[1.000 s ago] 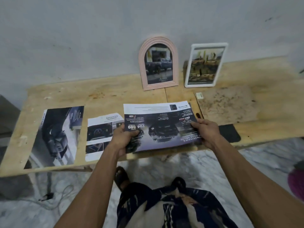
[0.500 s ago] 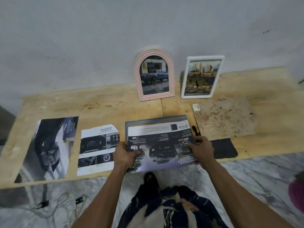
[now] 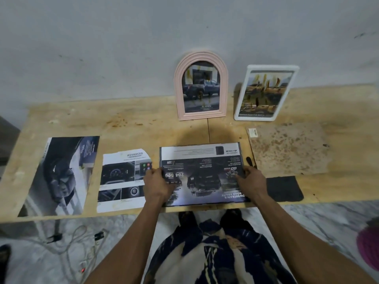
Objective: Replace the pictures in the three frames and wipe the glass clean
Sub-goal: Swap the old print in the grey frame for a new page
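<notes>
Lying flat at desk left: large car print, then dashboard print. Left hand and right hand pinch truck brochure edges, fingers curled, near front edge. Pink arched frame, white frame upright behind.

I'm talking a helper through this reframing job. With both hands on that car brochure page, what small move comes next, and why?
Probably nudge the brochure page square and press it flat. The left hand and right hand hold its side edges, and a dark frame edge shows beyond its far side, so it looks almost seated.
</notes>
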`<move>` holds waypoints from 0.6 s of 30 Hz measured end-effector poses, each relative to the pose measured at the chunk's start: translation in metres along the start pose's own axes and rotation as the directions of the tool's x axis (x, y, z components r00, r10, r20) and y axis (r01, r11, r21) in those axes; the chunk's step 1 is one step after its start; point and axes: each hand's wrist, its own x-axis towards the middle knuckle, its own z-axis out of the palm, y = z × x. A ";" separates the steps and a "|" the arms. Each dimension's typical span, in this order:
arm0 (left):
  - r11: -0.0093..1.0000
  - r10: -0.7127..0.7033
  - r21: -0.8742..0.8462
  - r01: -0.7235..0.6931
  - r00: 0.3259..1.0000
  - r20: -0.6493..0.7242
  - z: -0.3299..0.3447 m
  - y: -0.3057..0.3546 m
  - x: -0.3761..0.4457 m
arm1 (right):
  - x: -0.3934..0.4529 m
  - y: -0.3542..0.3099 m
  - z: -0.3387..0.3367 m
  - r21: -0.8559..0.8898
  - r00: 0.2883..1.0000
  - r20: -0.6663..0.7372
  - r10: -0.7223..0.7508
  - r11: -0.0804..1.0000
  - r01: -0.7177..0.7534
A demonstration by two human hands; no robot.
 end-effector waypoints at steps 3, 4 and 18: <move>1.000 0.017 -0.017 -0.017 1.000 -0.009 0.000 0.004 -0.008 | 0.004 0.003 0.001 -0.094 0.999 0.012 -0.034 0.995 0.035; 0.998 0.014 -0.056 -0.015 1.000 -0.013 0.001 0.004 -0.008 | 0.005 0.004 0.003 -0.124 0.999 0.012 -0.042 0.991 0.043; 0.997 0.062 -0.043 -0.061 0.997 0.046 0.013 -0.009 -0.008 | -0.003 -0.002 0.018 -0.502 0.958 0.230 -0.173 0.822 0.269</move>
